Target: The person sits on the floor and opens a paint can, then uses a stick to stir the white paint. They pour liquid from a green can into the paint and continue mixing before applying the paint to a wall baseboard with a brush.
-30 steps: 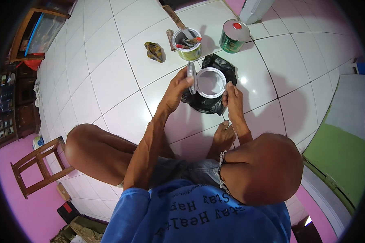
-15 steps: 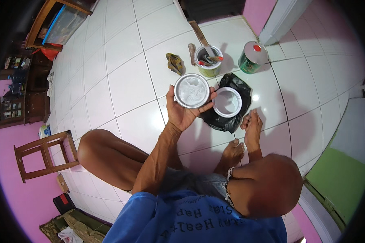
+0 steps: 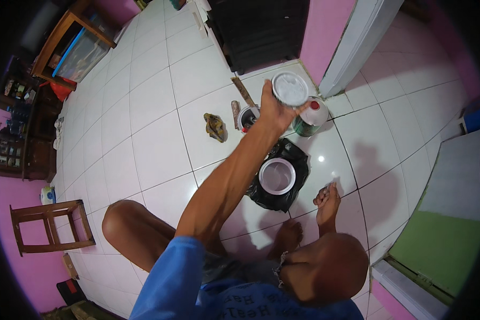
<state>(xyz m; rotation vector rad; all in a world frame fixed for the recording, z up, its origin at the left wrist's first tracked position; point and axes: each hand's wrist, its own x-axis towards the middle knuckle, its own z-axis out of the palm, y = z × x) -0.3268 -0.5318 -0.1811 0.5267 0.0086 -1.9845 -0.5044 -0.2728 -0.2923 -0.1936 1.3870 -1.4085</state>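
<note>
My left hand (image 3: 274, 114) is stretched out far ahead, its fingers around the rim of a round, grey-smeared can lid (image 3: 290, 89). The lid is held up in front of a green tin with a red cap (image 3: 306, 126) and partly hides it. Below my left forearm, an open paint can (image 3: 277, 177) with a pale rim stands on a black plastic bag (image 3: 301, 154). My right hand (image 3: 328, 207) is low at the right, beside my foot, with its fingers curled together. Whatever it may hold is too small to make out.
Past my left wrist a can of tools (image 3: 245, 115) is partly hidden, with a wooden-handled tool (image 3: 243, 92) sticking out. Beside it lie a brownish cylinder (image 3: 236, 114) and a crumpled yellow-and-dark cloth (image 3: 214, 128). A door frame (image 3: 352, 50) rises at the far right; a wooden stool (image 3: 50, 226) stands left.
My left hand has carried the lid forward and to the right, from beside the paint can to the green tin. My right hand stays low with curled fingers. The view has shifted.
</note>
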